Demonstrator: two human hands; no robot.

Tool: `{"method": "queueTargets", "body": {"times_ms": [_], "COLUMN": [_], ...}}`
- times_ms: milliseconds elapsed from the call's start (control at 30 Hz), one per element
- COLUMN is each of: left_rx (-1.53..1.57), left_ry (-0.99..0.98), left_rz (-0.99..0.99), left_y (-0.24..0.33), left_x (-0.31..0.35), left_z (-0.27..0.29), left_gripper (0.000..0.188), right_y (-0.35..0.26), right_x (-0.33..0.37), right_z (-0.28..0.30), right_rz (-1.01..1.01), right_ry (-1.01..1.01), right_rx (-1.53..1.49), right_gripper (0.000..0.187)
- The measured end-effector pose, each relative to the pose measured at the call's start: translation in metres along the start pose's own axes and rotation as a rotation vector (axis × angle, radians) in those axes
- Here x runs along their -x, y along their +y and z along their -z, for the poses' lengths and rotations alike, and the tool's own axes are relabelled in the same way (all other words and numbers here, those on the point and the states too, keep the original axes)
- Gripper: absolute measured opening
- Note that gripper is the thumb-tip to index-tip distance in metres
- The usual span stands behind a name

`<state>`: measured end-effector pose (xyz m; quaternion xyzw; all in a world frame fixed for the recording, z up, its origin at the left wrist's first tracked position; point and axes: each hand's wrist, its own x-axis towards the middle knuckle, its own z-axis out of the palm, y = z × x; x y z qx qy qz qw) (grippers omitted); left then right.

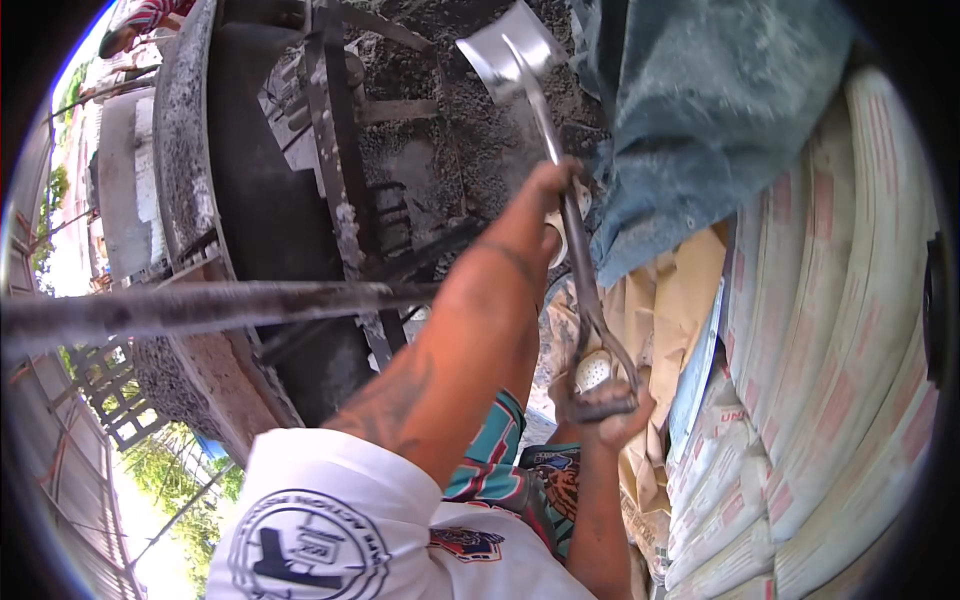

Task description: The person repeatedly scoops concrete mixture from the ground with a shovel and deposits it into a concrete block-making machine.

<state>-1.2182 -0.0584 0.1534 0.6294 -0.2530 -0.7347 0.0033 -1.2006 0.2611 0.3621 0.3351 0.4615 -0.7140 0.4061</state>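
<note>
A shovel (578, 250) with a dark shaft and a shiny metal blade (513, 52) runs from the top middle down toward my body. My left hand (555, 182), its arm stretched forward, is wrapped round the shaft below the blade. Lower down, my right hand (625, 412) grips the D-shaped handle at the shovel's end. The blade is held over dark, gritty ground (455, 110); whether it touches cannot be made out. Nothing lies on the visible face of the blade.
Stacked pale sacks (820, 300) rise on my right, with torn brown paper (675, 305) beside them. A blue-grey tarp (700, 120) hangs at the upper right. Left stands a dark metal machine frame (335, 140), with a horizontal bar (220, 308) crossing nearby. Another person (140, 22) is at the far upper left.
</note>
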Motion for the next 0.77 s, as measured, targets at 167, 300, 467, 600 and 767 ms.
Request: {"method": "queueTargets", "body": {"times_ms": [167,300,467,600,767], "left_rx": [0.032,0.086,-0.219,-0.088,-0.162], "left_ry": [0.257,0.184,0.347,0.188,0.309], "left_rz": [-0.011,0.206,0.082,-0.031,0.020], "left_y": [-0.286,-0.420,-0.452,-0.383,-0.346], "left_x": [0.032,0.103,0.042,-0.021,0.008], "left_z": [0.017,-0.052,0.049,0.133,0.095], "left_gripper": [0.031,0.019,0.024,0.024,0.029], "right_y": [-0.006,-0.036,0.035,0.111,0.131], "right_x": [0.071,0.130,0.099,0.057,0.065], "right_z": [0.230,0.340,0.334,0.293,0.272], "right_rz": [-0.125,-0.065,-0.142,-0.220,-0.224], "right_ry": [0.283,0.467,0.419,0.287,0.206], "right_rx": [0.025,0.040,0.073,-0.108,-0.119], "right_gripper": [0.042,0.041,0.040,0.039,0.038]}}
